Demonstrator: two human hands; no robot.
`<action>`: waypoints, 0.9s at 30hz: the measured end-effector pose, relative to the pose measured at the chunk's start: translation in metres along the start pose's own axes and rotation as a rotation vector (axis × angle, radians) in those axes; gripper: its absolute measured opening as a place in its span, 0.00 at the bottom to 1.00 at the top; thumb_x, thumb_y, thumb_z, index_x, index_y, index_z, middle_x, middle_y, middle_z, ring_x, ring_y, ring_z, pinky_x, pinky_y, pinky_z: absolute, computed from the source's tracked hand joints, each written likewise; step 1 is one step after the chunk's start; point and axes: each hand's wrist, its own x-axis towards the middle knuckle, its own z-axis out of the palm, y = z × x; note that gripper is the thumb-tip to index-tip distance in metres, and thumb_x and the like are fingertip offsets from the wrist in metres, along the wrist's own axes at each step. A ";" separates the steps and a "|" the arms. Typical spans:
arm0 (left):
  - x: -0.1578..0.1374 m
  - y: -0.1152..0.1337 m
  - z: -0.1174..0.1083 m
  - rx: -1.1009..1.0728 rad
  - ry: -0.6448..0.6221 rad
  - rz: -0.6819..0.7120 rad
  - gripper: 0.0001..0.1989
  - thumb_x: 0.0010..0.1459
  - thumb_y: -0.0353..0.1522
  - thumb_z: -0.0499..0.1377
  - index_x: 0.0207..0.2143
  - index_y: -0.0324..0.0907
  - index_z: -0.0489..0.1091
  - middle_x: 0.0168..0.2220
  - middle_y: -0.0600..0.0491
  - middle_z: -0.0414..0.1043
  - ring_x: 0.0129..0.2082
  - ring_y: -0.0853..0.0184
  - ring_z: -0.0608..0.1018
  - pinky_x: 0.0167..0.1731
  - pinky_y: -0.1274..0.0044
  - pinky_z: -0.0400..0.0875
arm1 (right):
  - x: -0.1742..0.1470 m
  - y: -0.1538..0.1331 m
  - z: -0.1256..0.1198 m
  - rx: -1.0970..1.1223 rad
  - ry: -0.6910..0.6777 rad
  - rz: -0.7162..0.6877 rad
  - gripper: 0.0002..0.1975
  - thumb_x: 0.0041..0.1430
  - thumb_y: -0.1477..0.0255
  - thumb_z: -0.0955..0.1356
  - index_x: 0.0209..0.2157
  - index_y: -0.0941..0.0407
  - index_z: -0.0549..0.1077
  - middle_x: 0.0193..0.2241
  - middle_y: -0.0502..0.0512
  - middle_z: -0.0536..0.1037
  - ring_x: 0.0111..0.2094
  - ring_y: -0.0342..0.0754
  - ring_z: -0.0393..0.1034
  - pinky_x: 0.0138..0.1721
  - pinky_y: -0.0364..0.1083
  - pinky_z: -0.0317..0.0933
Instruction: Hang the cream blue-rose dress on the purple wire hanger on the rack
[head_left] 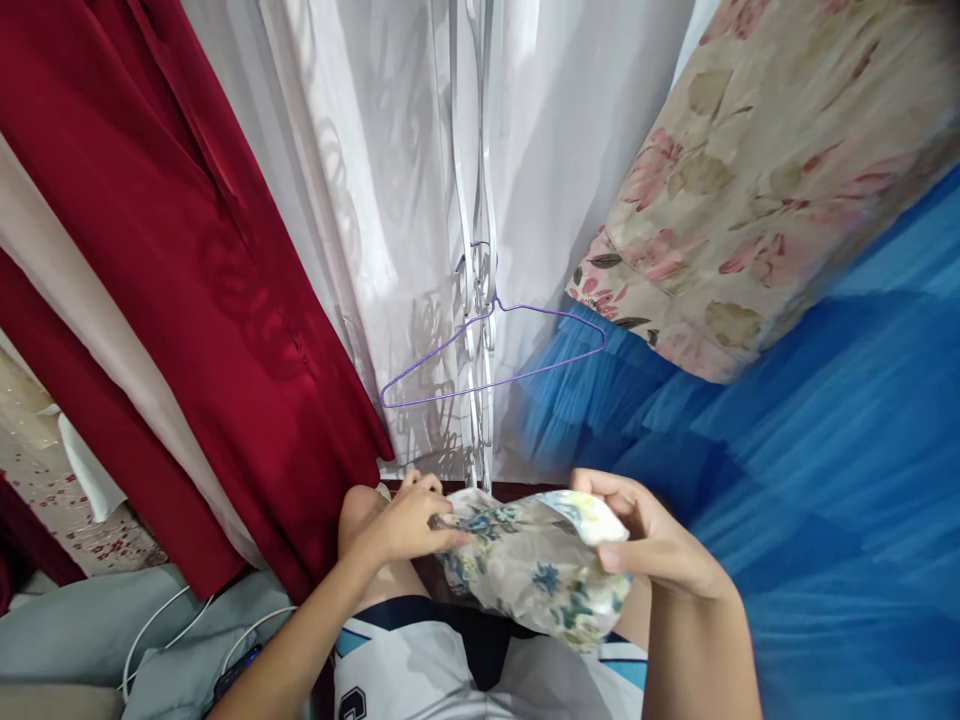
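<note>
Holding a floral cloth (517,575) between both hands.
Our left hand (412,520) is closed on its left end, our right hand (649,540) pinches its right end, above the hems of our white shorts (420,660); beyond, a purple hanger (495,300) hangs by white straps (487,210).
</note>
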 end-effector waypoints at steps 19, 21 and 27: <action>0.047 -0.039 -0.183 0.389 0.397 0.005 0.11 0.60 0.41 0.58 0.36 0.43 0.72 0.51 0.47 0.74 0.57 0.54 0.69 0.57 0.65 0.62 | 0.142 -0.018 -0.068 -0.955 0.558 -0.369 0.17 0.59 0.60 0.67 0.31 0.60 0.79 0.24 0.52 0.76 0.27 0.47 0.67 0.28 0.43 0.55; 0.056 -0.044 -0.186 0.398 0.361 -0.023 0.11 0.59 0.42 0.58 0.34 0.43 0.71 0.48 0.46 0.74 0.54 0.54 0.71 0.55 0.65 0.63 | 0.138 -0.013 -0.064 -0.934 0.600 -0.365 0.18 0.58 0.58 0.67 0.30 0.60 0.78 0.24 0.52 0.76 0.26 0.46 0.65 0.27 0.43 0.54; 0.055 -0.056 -0.179 0.523 0.264 -0.094 0.12 0.51 0.40 0.63 0.37 0.45 0.70 0.50 0.47 0.73 0.58 0.49 0.67 0.53 0.61 0.62 | 0.132 -0.002 -0.051 -0.875 0.694 -0.404 0.18 0.58 0.58 0.68 0.30 0.60 0.77 0.24 0.54 0.77 0.26 0.47 0.66 0.27 0.43 0.54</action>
